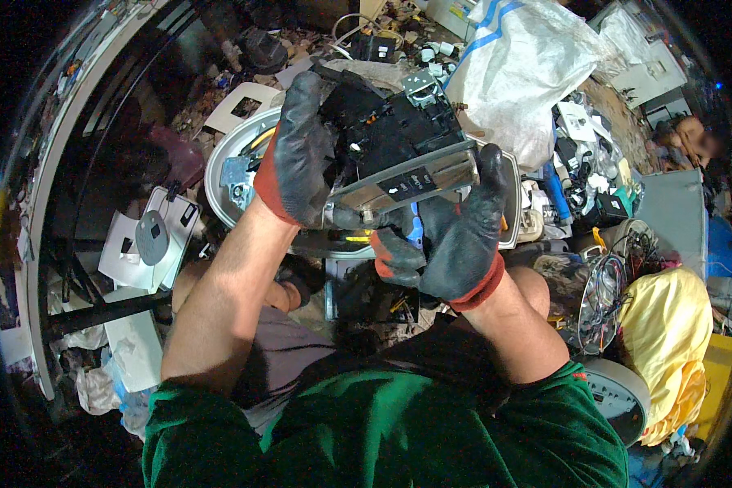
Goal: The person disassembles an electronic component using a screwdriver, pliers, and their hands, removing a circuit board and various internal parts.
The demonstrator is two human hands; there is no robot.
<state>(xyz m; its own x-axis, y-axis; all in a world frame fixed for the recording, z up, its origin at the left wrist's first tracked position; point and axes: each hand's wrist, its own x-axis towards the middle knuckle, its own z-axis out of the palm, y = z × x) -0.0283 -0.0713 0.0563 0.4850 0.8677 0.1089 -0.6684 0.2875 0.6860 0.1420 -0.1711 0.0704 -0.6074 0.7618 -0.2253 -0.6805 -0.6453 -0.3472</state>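
Both hands wear black-palmed gloves with red-orange backs and cuffs. Between them, raised over a white basin, is a boxy black plastic mechanism with a metal bracket on top and a grey, labelled front panel. My left hand closes on its left side, thumb pointing up. On the other side my right hand grips the panel's lower right corner, its thumb up along the edge. A small blue piece shows beside the right hand's fingers; whether it is held is unclear. Some fingers are hidden behind the mechanism.
Blue-grey metal parts lie in the basin. A large white sack stands behind right, near a heap of plastic scrap and a blue tube. White panels lie left. Wire coils and a yellow sack are at right. Another person is farther right.
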